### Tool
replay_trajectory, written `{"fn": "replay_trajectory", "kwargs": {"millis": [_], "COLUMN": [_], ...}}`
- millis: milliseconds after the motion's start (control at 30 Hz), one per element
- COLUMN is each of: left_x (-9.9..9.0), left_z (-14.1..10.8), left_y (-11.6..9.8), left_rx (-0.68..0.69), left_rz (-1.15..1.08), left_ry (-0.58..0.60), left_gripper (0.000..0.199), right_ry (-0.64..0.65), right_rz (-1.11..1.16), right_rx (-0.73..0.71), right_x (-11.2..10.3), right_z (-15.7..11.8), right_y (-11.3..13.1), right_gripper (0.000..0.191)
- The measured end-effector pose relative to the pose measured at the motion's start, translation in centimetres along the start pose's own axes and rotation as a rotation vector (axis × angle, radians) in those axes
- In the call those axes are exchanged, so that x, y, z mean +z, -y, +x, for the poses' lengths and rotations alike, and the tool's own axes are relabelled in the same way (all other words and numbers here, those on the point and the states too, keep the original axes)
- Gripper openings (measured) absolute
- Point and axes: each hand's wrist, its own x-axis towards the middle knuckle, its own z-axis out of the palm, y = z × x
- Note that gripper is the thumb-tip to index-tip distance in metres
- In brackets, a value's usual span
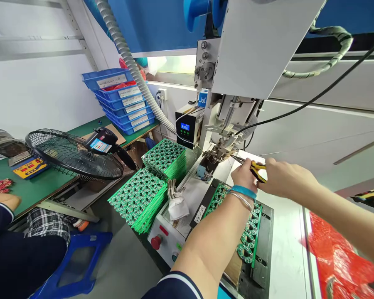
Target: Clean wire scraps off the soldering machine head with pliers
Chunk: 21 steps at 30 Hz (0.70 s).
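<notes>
My right hand (283,176) is closed on pliers (258,171) with yellow and black handles. The jaws of the pliers point left, toward the metal soldering head (226,143) of the machine. My left hand (243,174) is raised beside the jaws with its fingers drawn together; what they pinch, if anything, is hidden. A blue band and a bracelet circle that wrist. Beneath my left forearm lies a green circuit board panel (249,236) with round cut-outs, seated in a dark fixture (263,249) and partly covered by the arm.
Two stacks of green circuit boards (140,195) stand left of the machine, near a white cloth (177,207) and a red button (156,242). Behind are a controller (185,128) and blue trays (127,104). A fan (75,153) and a seated person (18,249) are at left.
</notes>
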Motion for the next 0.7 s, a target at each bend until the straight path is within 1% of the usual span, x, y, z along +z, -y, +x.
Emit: {"fn": "replay_trajectory", "kwargs": {"millis": [33,100,167,233,267,333,433,500,567,600,633,700], "left_x": [-0.1,-0.2,-0.2,-0.1,-0.1,-0.2,-0.5,-0.8,-1.1,-1.2,-1.3,-1.4], "left_z": [0.0,-0.2,-0.4,-0.4,-0.4,-0.2,0.2,0.6,0.7,0.7,0.6,0.1], "left_y": [-0.1,-0.3,-0.6,-0.8,-0.8,-0.8,-0.7,-0.6,-0.5,-0.4,-0.4,-0.4], "left_rx": [-0.026,-0.065,-0.062,-0.048,-0.03,0.022,0.088,0.121,0.163,0.177,0.181,0.169], "left_rz": [-0.028,-0.039,0.041,0.192,0.283,0.444,0.59,0.649,0.696,0.711,0.72,0.714], "left_ry": [0.04,0.073,0.033,-0.026,-0.057,-0.092,-0.066,-0.043,-0.022,-0.011,0.0,0.008], "left_gripper": [0.027,0.028,0.028,0.029,0.03,0.033,0.036,0.037,0.038,0.039,0.039,0.039], "right_ry": [0.057,0.094,0.081,0.09,0.12,0.227,0.385,0.43,0.439,0.42,0.378,0.23], "right_rz": [0.028,0.065,0.096,0.16,0.219,0.394,0.704,0.832,0.871,0.847,0.785,0.573], "right_rx": [0.003,0.0,-0.034,-0.089,-0.109,-0.118,-0.092,-0.08,-0.089,-0.107,-0.126,-0.157], "right_x": [-0.2,-0.2,0.2,0.7,0.9,1.2,1.2,1.3,1.4,1.5,1.7,2.0], "right_z": [0.2,0.8,1.4,2.0,2.2,2.6,2.7,2.8,2.8,2.9,3.0,3.1], "right_y": [-0.3,-0.9,-1.5,-2.1,-2.3,-2.8,-3.3,-3.5,-3.6,-3.6,-3.5,-3.4], "right_gripper": [0.035,0.032,0.028,0.023,0.019,0.013,0.011,0.012,0.012,0.012,0.012,0.012]}}
